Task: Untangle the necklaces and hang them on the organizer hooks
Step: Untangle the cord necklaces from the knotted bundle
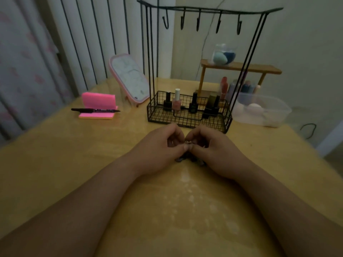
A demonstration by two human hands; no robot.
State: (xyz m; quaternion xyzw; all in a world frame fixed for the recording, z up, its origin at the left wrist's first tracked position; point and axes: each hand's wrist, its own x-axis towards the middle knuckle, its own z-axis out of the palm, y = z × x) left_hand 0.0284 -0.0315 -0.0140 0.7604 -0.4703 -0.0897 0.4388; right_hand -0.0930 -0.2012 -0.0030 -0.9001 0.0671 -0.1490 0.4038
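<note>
Most of the necklaces (185,159) are hidden from you. Only a small dark, beady clump shows just below the middle of the frame, lying on the table (74,173) under and between your two hands. The dim, soft picture does not let you count the strands or tell chain from bead. Your left hand (157,147) and right hand (215,149) meet there with fingers curled. The thumb and fingertips of each pinch a pale bit of the tangle, held just above the clump. Your forearms run off the bottom edge.

The table is glossy yellow wood, with a pale glare patch below your hands. Just beyond your hands stands the organizer (209,10), made of thin black wire. It has a mesh basket (189,120) at its foot, tall posts, and a top bar carrying five hooks (198,22). Small nail polish bottles (176,101) stand upright in the basket. At the left of the frame a black pen (95,110) lies across a bright pink pad (98,101). At the right sits a frosted plastic tub (269,112), its contents blurred.
</note>
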